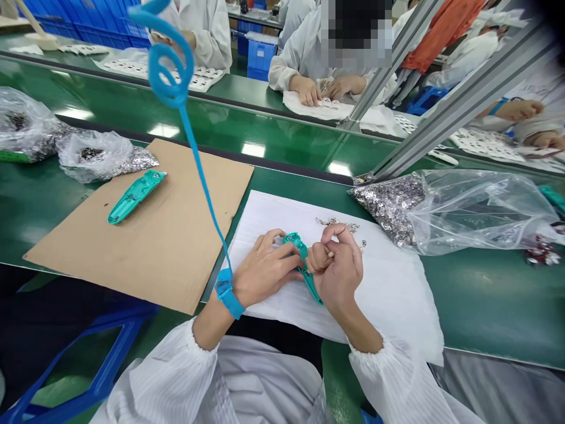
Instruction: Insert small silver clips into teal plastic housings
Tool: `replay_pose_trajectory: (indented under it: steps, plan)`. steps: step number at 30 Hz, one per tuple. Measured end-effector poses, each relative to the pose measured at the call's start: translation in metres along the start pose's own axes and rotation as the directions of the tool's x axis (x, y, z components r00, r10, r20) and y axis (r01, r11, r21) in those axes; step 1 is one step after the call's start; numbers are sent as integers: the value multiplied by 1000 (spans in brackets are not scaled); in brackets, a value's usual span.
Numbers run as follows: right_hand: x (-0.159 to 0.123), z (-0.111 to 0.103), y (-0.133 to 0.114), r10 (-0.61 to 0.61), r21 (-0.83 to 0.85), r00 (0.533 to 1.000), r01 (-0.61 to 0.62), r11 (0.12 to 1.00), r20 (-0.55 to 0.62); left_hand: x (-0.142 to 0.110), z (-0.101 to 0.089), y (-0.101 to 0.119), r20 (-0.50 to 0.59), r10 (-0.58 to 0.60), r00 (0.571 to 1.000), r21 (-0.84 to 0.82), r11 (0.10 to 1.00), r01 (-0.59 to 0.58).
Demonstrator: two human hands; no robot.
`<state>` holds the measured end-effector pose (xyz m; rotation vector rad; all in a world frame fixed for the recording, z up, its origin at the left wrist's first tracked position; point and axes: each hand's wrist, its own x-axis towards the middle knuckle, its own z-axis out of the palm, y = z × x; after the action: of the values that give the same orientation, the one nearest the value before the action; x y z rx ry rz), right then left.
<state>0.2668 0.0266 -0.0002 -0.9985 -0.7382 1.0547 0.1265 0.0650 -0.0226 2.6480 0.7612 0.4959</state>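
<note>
Green casing (303, 249) | left hand (267, 266) holds it | right hand (338, 268) curled, contents unclear | loosened left grip could let casing slip

Your left hand (269, 263) and right hand (338, 271) hide part of the teal casing (302, 248); metal bits (351, 227) on the white sheet (392, 294) are too small to identify, and the top edge crops the coiled blue cord (180, 99).

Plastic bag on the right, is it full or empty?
The bag is partly full: small shiny bits fill its left end; the rest is clear, loose plastic.
</note>
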Motion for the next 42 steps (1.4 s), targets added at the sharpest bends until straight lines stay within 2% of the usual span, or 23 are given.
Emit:
replay_pose_trajectory:
  steps: [6, 13, 16, 20, 24, 31, 42]
  plan:
    - [-4, -3, 9, -35, 11, 997, 34, 999, 72, 1, -2, 1, 39, -4, 999, 43, 999, 2]
    - [-9, -3, 20, -49, 16, 992, 47, 999, 117, -3, -4, 2, 29, -20, 999, 42, 999, 19]
    - [-8, 1, 12, -37, 48, 990, 30, 998, 138, -5, -4, 2, 2, -27, 1000, -1, 1000, 27]
    - [-5, 5, -14, -74, 104, 986, 59, 993, 151, -7, -1, 1, -49, -1, 999, -48, 999, -1]
    - [2, 3, -27, -99, 87, 988, 89, 992, 120, -8, 1, 0, -60, 18, 998, -49, 999, -21]
    - [9, -8, -8, -19, 31, 999, 18, 999, 27, -6, 0, 0, -37, 16, 999, -24, 1000, -16]
    - [8, -3, 2, 25, -63, 996, -30, 998, -88, -6, 1, 1, -37, 12, 999, -7, 1000, -12]
